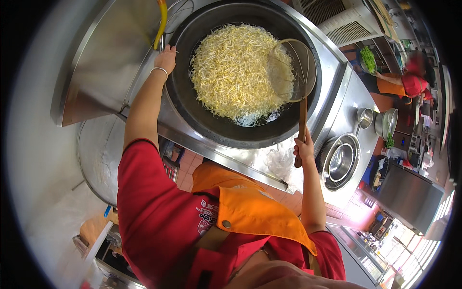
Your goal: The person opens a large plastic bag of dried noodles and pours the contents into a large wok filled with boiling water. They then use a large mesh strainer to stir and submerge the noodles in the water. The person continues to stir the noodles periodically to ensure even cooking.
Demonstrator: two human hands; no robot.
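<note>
A large black wok [195,123] set in a steel counter holds a heap of pale bean sprouts [238,68] in liquid. My right hand [305,147] grips the wooden handle of a round wire-mesh skimmer [292,70], whose mesh is over the wok's right side, above the edge of the sprouts. At the wok's upper left rim is my left hand [167,59], near a metal fitting below a yellow hose [162,23]; whether its fingers hold the fitting is not clear. A wire utensil [180,12] lies behind the wok's upper left rim.
Nested steel bowls and a perforated basket [339,162] stand right of the wok, with a steel ladle [365,117] and more bowls [386,123] beyond. Clear plastic [281,159] lies by the counter's front edge. A co-worker [411,83] at the right holds a container of greens [368,59].
</note>
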